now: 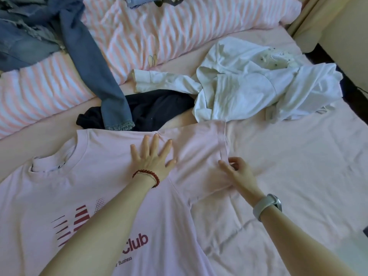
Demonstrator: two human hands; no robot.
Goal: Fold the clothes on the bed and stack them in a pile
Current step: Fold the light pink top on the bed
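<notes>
Both hands on pink T-shirt (111, 188), collar pointing left, body running right

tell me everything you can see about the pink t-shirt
The pink t-shirt is pale, soft cotton-like knit with a ribbed round collar, a dark red striped graphic and the word "Club". It lies face up, spread flat on the bed, collar toward the pillows. The left hand presses flat on its shoulder; the right hand pinches the sleeve's hem. Its lower part runs out of view.
</notes>
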